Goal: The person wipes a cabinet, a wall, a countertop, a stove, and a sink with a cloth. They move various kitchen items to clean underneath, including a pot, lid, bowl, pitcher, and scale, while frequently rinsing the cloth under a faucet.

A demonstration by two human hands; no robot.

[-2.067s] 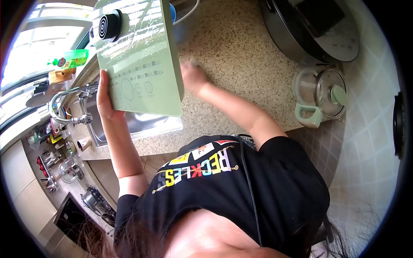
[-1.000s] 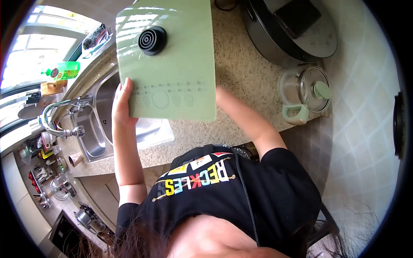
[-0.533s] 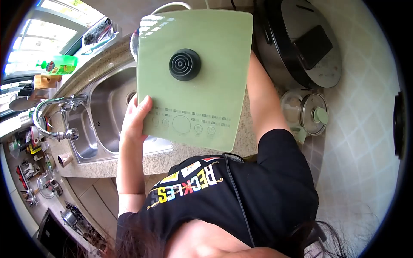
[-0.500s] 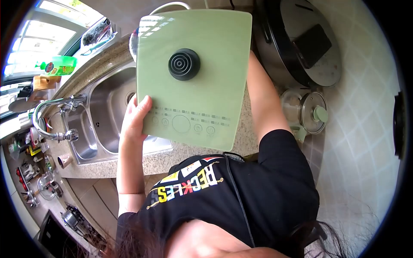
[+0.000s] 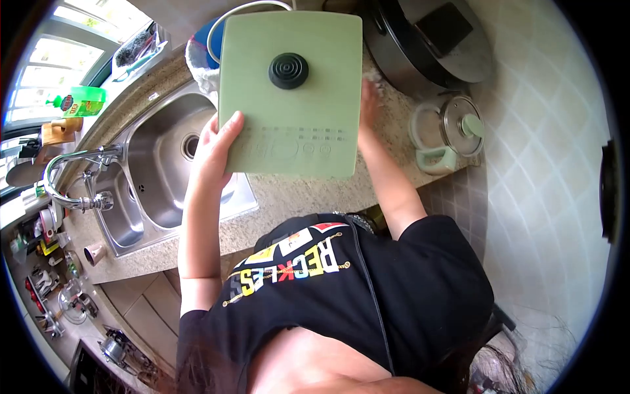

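Observation:
A pale green kettle base (image 5: 289, 108) with a round black connector (image 5: 288, 70) and a row of printed controls is held up in front of me, above the counter. My left hand (image 5: 220, 141) is closed on its lower left edge, thumb on top and fingers mostly hidden underneath. Beside the right edge is my right hand (image 5: 370, 105), smeared by motion. Whether it touches the base does not show. A white cord (image 5: 226, 20) curves behind the base. On the counter to the right stands a glass kettle (image 5: 426, 128) with a green handle and a green-knobbed lid (image 5: 462, 125).
A steel sink (image 5: 164, 138) with a chrome faucet (image 5: 59, 167) lies to the left. At the back right sits a large dark appliance (image 5: 394, 52). A blue item and white cloth (image 5: 202, 69) are behind the base. A small cup (image 5: 95, 253) stands at the counter's left edge.
The base has moved up and away from my body and appears smaller. My right hand, hidden behind it before, now shows at its right edge. The glass kettle is more fully in view.

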